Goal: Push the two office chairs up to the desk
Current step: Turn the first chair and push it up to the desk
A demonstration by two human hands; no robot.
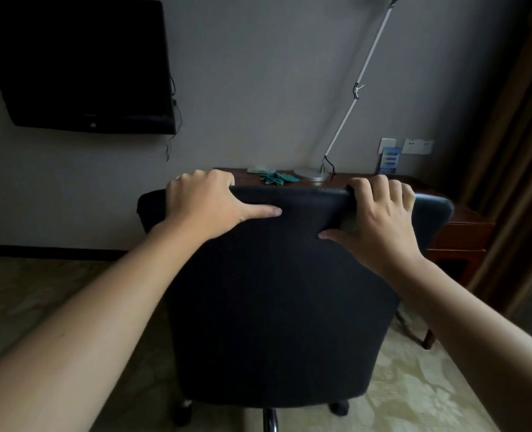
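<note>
Chair (277, 307) stands just short of the bench (464, 213), backrest facing the person. Both hands — left hand (208, 204), right hand (380, 219) — have fingers (367, 185) clenched over its top edge. Push evenly and straight ahead — casters could veer.

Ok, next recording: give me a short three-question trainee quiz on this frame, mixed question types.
1. True or false: both hands grip the top edge of the black office chair.
2. Which thing stands on the desk? A) a silver-based lamp B) a laptop C) a kettle
3. Fill in: the television is mounted on the ____.

Key
1. True: the left hand and right hand are both closed over the backrest's top edge.
2. A: the lamp sits on the desk, next to a green cloth.
3. Wall.
</note>
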